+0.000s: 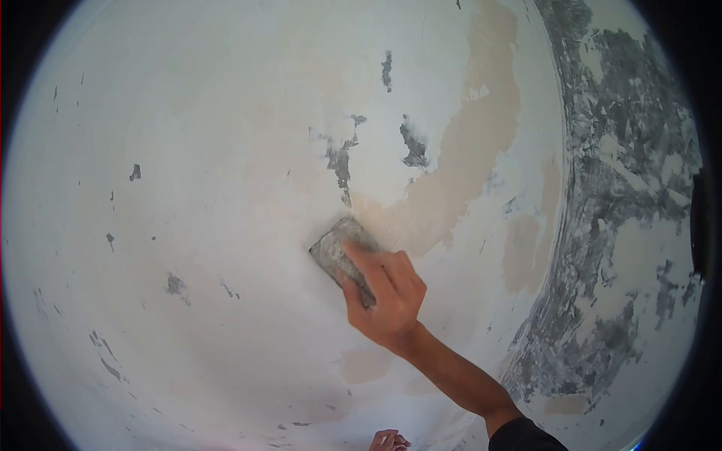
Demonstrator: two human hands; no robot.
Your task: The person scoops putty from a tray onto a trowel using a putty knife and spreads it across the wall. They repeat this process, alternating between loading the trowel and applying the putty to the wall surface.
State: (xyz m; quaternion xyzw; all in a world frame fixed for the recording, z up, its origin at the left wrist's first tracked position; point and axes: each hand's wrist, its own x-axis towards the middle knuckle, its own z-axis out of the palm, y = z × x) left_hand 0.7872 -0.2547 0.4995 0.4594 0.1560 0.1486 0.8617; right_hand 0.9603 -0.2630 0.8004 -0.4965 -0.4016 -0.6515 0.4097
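Observation:
My right hand [389, 297] grips a grey, dusty rectangular sanding block [347, 248]. The block lies flat against the pale plastered wall [248, 203], tilted so one corner points up. My index finger stretches over its back and the thumb holds the lower left side. Just above the block is a dark bare patch [341, 161] in the white coat. At the bottom edge my left hand [389, 440] shows only in part, its fingers curled, apart from the wall tool. Whether it holds anything is hidden.
A beige patch [481, 128] runs down the wall right of centre. Beyond a vertical line at the right, the surface [594, 316] is rough, mottled dark grey and white. Small dark chips [175, 284] dot the left side. A dark object [699, 225] stands at the far right edge.

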